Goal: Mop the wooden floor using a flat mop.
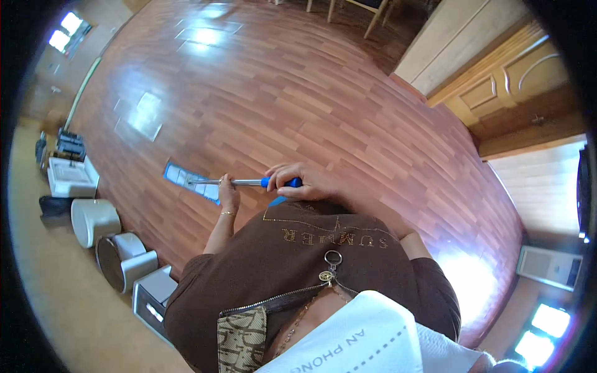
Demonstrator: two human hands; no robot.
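A flat mop lies in front of me, its blue-and-white head (208, 190) down by the wooden floor (261, 112), ahead and to the left. Its metal pole (249, 183) runs from the head back toward my body and carries blue grip parts. My left hand (229, 195) is closed round the pole, nearer the head. Farther up, my right hand (306, 181) wraps round the blue handle (292, 182). A bit of blue shows below the right hand, against my brown top; I cannot tell what it is.
Along the left wall stand a white box-like unit (73, 177), a rounded white seat (94, 221), another white seat with a brown top (111, 261) and a white appliance (152, 298). Chair legs (375, 23) show at the far side. A wooden door (510, 93) stands at the right, near a white unit (548, 267).
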